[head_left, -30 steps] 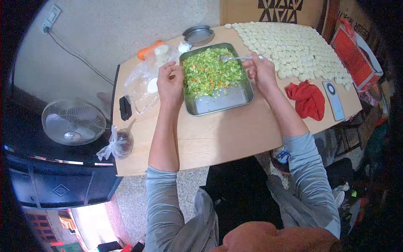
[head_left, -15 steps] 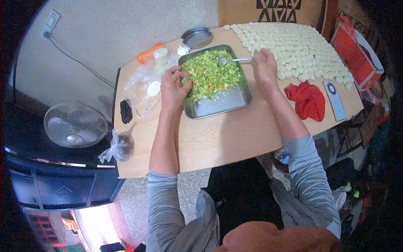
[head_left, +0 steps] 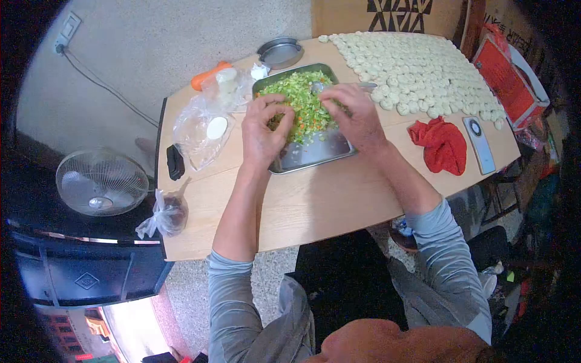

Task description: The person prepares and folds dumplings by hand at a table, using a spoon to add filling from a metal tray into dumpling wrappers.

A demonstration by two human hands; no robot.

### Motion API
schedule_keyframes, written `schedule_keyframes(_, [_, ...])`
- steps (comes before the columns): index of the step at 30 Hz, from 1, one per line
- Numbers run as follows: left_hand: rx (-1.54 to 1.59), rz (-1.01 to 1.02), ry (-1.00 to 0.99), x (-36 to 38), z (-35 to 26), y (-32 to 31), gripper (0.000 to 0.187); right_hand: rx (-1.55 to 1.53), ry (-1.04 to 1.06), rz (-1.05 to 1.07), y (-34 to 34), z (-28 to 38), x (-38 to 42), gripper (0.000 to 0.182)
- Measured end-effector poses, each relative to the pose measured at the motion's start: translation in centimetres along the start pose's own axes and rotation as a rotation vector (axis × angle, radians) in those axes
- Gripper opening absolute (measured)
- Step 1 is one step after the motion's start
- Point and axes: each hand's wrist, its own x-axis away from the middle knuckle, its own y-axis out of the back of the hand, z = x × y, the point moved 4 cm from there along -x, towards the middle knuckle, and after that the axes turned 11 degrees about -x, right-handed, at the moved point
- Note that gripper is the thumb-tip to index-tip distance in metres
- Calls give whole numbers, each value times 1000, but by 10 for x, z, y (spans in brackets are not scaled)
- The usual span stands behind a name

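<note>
A metal tray [head_left: 311, 161] holds chopped green vegetables with orange bits [head_left: 305, 97]. Over its left side is my left hand [head_left: 266, 130], thumb and fingertips curled together; whatever lies between them is too small to name. My right hand [head_left: 357, 115] hovers over the tray's right side, its fingertips pinched close to the vegetables, their contents hidden. A metal spoon [head_left: 318, 88] rests in the tray behind my right hand, its handle reaching out over the right rim.
Rows of pale round dough pieces [head_left: 423, 78] cover the back right. Nearby lie a red cloth [head_left: 440, 146] and a phone [head_left: 480, 147]. Leftward are plastic bags [head_left: 196, 136], a carrot [head_left: 209, 77], a black item [head_left: 175, 162] and a tied bag [head_left: 169, 213]. A round tin [head_left: 281, 54] stands behind.
My right hand has let go of the spoon handle and moved left over the tray. My left hand has shifted slightly right, and the view has moved a little.
</note>
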Motion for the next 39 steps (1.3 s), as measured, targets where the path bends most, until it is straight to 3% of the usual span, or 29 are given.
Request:
schedule_keyframes(11, [285,133,33,6,-28,-9,9,-112,-112,121,-6,8,4,14])
schedule_keyframes(17, [343,206,157,8,-28,-9,9,-171,-187,142,-9,4,8,11])
schedule_keyframes(26, [350,270,177,10,-25,-10,8,-137,-267,237,-11,3,10,11])
schedule_keyframes(29, [369,204,182,11,-21,-14,8,-208,-328,273,-11,6,9,11])
schedule_keyframes(35, [250,188,82,10,-25,-12,9,-168,-128,254,-12,8,9,12])
schedule_keyframes(39, [231,179,48,10,-26,-12,8,-135,-148,283,-13,7,10,10])
